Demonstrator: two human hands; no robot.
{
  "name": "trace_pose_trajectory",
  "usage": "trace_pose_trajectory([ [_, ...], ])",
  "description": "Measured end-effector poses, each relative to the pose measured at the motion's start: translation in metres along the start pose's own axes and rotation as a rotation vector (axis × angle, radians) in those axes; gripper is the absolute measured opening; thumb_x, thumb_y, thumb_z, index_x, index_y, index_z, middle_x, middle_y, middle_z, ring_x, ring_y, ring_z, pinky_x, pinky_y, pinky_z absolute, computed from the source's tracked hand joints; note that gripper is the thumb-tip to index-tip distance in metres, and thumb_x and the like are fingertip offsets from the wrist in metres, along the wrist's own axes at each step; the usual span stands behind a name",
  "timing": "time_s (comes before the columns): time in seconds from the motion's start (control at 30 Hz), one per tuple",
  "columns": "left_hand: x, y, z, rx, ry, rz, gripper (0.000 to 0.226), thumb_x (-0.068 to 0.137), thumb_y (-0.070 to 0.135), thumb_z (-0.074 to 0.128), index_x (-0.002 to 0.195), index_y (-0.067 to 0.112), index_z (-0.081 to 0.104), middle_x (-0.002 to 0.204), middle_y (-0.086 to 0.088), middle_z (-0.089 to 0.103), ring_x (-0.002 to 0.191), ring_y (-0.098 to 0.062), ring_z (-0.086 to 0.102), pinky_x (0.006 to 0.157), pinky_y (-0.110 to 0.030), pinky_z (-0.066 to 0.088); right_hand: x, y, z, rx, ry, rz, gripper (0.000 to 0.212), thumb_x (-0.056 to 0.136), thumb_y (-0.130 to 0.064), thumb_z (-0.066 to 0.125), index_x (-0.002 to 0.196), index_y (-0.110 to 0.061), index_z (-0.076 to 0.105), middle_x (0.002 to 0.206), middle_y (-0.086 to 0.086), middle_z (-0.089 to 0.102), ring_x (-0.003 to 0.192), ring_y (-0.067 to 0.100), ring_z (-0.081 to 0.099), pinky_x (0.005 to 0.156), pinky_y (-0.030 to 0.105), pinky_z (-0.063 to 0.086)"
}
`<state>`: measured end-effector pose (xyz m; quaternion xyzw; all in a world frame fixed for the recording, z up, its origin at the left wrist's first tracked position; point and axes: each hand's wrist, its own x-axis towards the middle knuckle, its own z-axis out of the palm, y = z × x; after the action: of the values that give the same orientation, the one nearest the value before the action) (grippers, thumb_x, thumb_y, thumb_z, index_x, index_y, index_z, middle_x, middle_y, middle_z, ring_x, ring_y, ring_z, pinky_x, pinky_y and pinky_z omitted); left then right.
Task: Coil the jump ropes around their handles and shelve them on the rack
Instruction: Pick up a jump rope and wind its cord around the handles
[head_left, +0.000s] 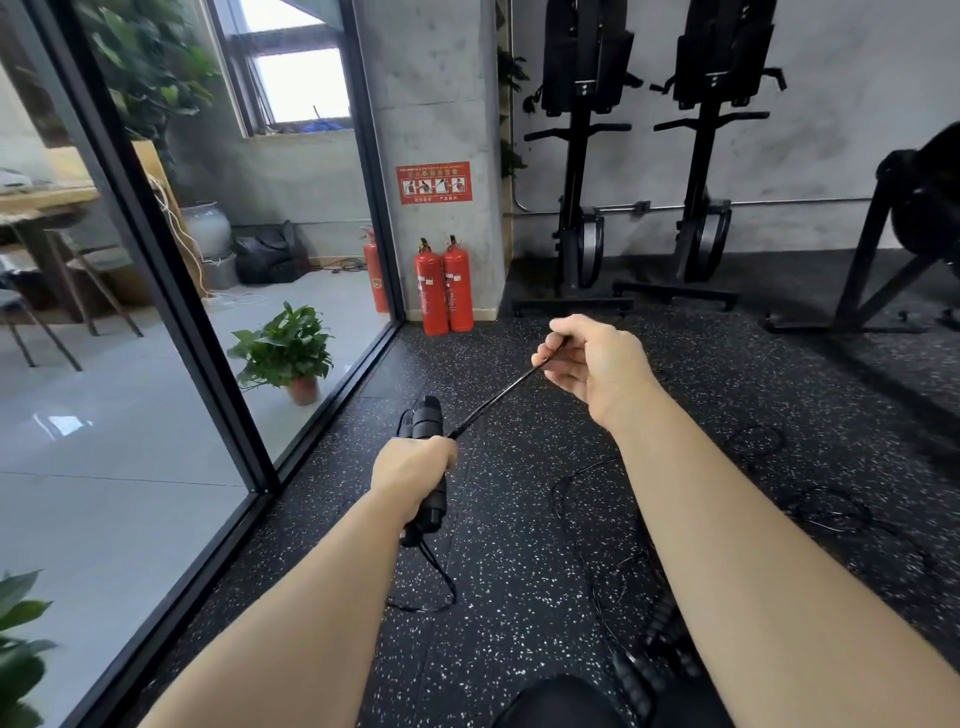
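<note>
head cam: you're gripping the black handles (428, 421) in your left hand (413, 475), a good way nearer you than the fire extinguishers (444, 286), and your right hand (592, 358) is pinching the rope (493, 402), pulling it taut. i'd say you're only just getting going on the wrapping, since most of the cord is lying loose on the floor (509, 613). other ropes (831, 506) are sitting uncoiled off right of the extinguishers. the rack isn't showing, so all the shelving's still waiting.
</note>
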<state>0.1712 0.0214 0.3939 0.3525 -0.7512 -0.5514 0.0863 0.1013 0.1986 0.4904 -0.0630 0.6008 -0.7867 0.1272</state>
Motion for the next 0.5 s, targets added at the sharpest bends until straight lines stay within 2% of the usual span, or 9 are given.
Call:
trace_pose_trajectory([
  [0.1,-0.001,0.000,-0.002,0.013,0.012,0.002,0.028,0.067,0.018,0.065,0.091,0.007,0.057,0.077,-0.009,0.058,0.064,-0.027,0.054,0.064,-0.036,0.050,0.003,0.001,0.001,-0.052,0.084,-0.065,0.031,0.092,-0.021,0.057,0.063,-0.011,0.063,0.061,0.004,0.067,0.056,0.016,0.065,0.059,0.024,0.047],
  [0.23,-0.001,-0.008,-0.005,0.050,0.036,0.007,0.023,0.070,0.017,0.064,0.090,0.009,0.056,0.078,-0.009,0.059,0.066,-0.026,0.056,0.071,-0.042,0.056,0.005,-0.006,-0.005,-0.087,0.200,-0.119,0.038,0.094,-0.024,0.052,0.060,-0.009,0.061,0.050,0.001,0.064,0.046,0.013,0.062,0.047,0.019,0.043],
  [0.3,-0.002,-0.011,-0.004,0.062,0.045,0.011,0.021,0.071,0.017,0.065,0.089,0.011,0.055,0.079,-0.008,0.060,0.067,-0.027,0.056,0.073,-0.041,0.057,0.006,-0.004,-0.005,-0.140,0.196,-0.118,0.035,0.092,-0.019,0.052,0.061,-0.009,0.061,0.047,0.000,0.062,0.043,0.012,0.061,0.046,0.021,0.043],
  [0.5,-0.005,-0.007,-0.005,0.080,0.038,0.039,0.027,0.072,0.018,0.066,0.095,0.008,0.057,0.078,-0.007,0.059,0.064,-0.024,0.054,0.061,-0.030,0.048,-0.001,0.014,0.000,-0.332,0.093,-0.035,0.031,0.091,-0.017,0.054,0.062,-0.008,0.061,0.052,0.002,0.064,0.044,0.013,0.062,0.045,0.020,0.040],
])
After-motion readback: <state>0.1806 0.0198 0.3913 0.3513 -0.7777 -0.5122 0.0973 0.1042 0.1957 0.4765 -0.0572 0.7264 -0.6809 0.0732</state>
